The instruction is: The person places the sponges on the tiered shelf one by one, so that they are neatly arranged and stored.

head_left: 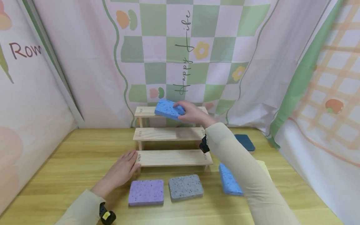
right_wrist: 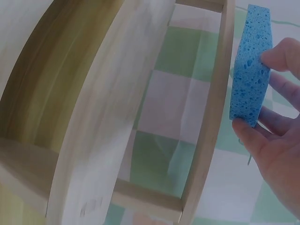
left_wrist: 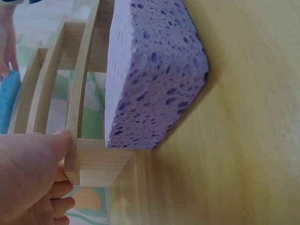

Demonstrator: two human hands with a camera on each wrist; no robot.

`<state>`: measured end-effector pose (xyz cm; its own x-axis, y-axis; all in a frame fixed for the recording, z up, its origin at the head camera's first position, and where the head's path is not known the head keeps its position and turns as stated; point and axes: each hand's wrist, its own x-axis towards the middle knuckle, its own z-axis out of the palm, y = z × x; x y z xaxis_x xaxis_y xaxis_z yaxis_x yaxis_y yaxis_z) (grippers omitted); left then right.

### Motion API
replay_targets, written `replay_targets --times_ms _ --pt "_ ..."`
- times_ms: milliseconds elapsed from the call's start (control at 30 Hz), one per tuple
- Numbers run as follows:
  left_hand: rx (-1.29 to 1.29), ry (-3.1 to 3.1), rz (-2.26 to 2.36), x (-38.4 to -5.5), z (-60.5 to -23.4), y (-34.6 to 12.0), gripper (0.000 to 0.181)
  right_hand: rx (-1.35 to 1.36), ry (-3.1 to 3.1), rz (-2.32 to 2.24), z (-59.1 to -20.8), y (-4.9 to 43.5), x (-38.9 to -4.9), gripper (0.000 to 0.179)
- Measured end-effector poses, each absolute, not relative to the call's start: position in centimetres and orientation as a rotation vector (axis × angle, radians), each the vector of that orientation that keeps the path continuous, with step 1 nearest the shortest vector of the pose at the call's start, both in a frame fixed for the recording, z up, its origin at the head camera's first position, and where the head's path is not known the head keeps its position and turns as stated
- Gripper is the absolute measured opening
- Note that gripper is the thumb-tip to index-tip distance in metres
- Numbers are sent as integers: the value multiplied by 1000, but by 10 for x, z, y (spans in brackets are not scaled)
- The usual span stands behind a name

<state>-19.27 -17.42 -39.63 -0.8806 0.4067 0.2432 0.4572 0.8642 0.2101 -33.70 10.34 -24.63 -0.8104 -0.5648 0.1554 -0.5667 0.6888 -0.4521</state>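
A blue sponge (head_left: 167, 109) is held by my right hand (head_left: 194, 114) at the top tier of a three-tier wooden stand (head_left: 172, 157). In the right wrist view, thumb and fingers grip the edges of the blue sponge (right_wrist: 253, 65), which appears just above the top board; whether it touches the wood I cannot tell. My left hand (head_left: 121, 168) holds the left end of the lowest board. The left wrist view shows that hand (left_wrist: 33, 173) with its thumb on the board and fingers curled beneath. Nearest to it lies a purple sponge (head_left: 146, 192).
A grey sponge (head_left: 185, 187) lies right of the purple one, in front of the stand. Under the right forearm are another blue sponge (head_left: 229, 181) and a yellow item (head_left: 264, 168), partly hidden. A dark teal pad (head_left: 245, 142) lies behind them. A patterned curtain (head_left: 180, 53) hangs behind the stand.
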Motion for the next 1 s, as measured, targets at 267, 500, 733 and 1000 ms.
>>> replay_targets --times_ms 267,500,733,1000 --pt "-671 -2837 -384 -193 -397 -175 51 991 -2861 788 -251 86 -341 48" --pt "-660 -2845 -390 -193 -397 -175 51 1008 -2849 728 -254 75 -342 47" --pt "-661 -2854 -382 -193 -396 -175 51 1022 -2816 735 -257 68 -342 43" --pt "-654 -2862 -379 -194 -397 -174 52 1020 -2760 757 -261 65 -344 34"
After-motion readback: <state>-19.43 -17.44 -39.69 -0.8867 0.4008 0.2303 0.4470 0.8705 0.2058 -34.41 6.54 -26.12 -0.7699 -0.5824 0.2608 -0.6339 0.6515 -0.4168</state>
